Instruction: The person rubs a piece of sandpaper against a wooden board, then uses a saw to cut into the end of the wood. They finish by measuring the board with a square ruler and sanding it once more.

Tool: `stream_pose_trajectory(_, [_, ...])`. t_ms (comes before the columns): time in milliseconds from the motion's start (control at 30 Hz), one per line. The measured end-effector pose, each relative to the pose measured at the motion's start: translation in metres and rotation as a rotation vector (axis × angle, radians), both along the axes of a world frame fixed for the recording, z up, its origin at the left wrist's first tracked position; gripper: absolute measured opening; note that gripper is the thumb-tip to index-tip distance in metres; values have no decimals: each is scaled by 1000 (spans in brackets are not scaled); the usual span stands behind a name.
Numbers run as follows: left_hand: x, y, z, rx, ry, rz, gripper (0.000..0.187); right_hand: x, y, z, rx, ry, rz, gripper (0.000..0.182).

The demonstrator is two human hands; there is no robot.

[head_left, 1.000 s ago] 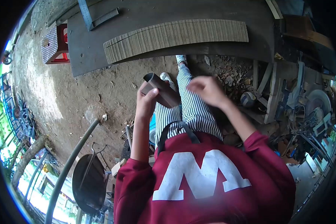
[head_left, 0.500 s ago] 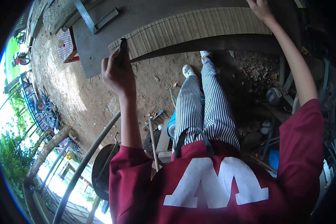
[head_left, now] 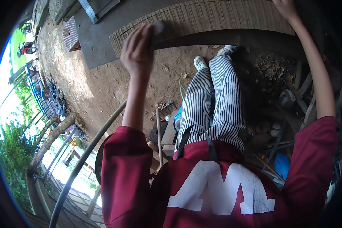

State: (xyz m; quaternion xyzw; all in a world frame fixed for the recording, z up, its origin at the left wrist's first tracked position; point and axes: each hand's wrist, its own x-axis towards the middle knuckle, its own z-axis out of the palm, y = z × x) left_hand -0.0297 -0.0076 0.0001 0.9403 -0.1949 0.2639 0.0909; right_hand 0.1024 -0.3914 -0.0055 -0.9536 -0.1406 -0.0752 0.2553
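Observation:
A long strip of wood-grain panel [head_left: 216,17] lies across a dark, flat surface, with a thin dark line along its far side. Near the panel's left end is my left hand [head_left: 137,49], its fingers closed around something. A blurred greyish shape [head_left: 158,27] shows at the fingertips, too smeared to name. At the top edge of the view, my right hand [head_left: 285,8] is by the right part of the panel. Its visible fingers look stretched out and hold nothing I can see; the tips are cut off by the frame.
A metal angle bar [head_left: 91,11] lies on the grey sheet [head_left: 89,45] at upper left. Beside it stands a patterned box [head_left: 70,35]. A curved pole [head_left: 85,155] rises at my left. A ball [head_left: 287,98] and scrap lie at right on the dirt ground.
My left hand has moved right and slightly up along the panel, and the dark object seen in it earlier is now blurred. The whole view has shifted a little.

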Motion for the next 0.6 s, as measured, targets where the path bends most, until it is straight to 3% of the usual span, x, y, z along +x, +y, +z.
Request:
stream_pose_trajectory(100, [-18,64,18,-40,93,303,21,-2,5,4,9,17,-33,51])
stream_pose_trajectory(200, [-31,31,5,-92,47,268,17,-8,6,10,15,7,-30,51])
stream_pose_trajectory(333, [-20,-100,-1,-211,22,76,16,-7,2,5,11,-48,-26,49])
stream_pose_trajectory(433, [-12,-166,1,-323,131,-173,21,-7,-5,-1,87,-45,-117,35])
stream_pose_trajectory(533, [-6,-157,11,-340,252,-369,33,-5,-17,-12,174,-128,-96,34])
stream_pose_trajectory(567, [0,-139,-1,-176,166,-397,34,-3,-19,-15,169,-124,-104,34])
stream_pose_trajectory(600, [3,-119,2,-180,169,-387,33,0,-21,-18,159,-204,-61,32])
